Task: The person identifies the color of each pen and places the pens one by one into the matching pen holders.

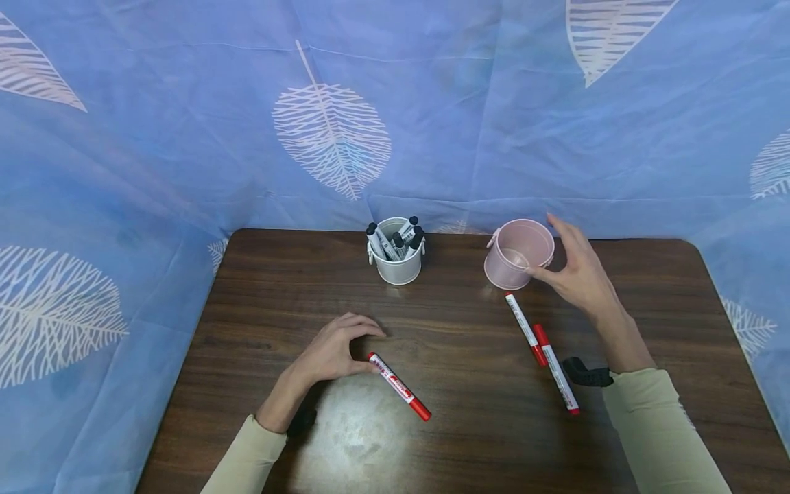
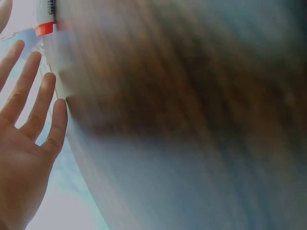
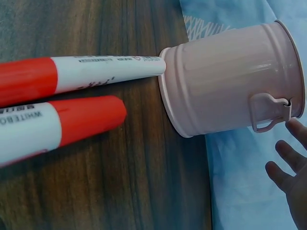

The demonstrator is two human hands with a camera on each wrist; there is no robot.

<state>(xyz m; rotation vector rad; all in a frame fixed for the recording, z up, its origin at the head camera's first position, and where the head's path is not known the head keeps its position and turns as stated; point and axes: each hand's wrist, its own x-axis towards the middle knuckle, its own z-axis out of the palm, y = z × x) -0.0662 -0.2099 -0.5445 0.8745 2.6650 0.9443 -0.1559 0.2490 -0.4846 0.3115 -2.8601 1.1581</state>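
My left hand [image 1: 333, 351] is over the table's left half, fingers spread apart in the left wrist view. Its thumb reaches the upper end of a red whiteboard marker [image 1: 401, 387] lying slantwise on the wood. On the right, my right hand [image 1: 580, 274] is beside a small pink metal bucket [image 1: 506, 273], thumb near its front rim and fingers spread past its right side. In the right wrist view the fingertips come close to the bucket's side handle [image 3: 261, 112]. Two more red markers, one [image 1: 524, 328] just before the bucket and another [image 1: 558, 374] nearer me, lie alongside each other.
A white metal bucket [image 1: 398, 272] with several black-capped markers [image 1: 384, 241] upright in it stands at the back middle of the dark wooden table [image 1: 278, 274]. Blue cloth with white leaf prints [image 1: 432, 123] hangs behind the table's back edge.
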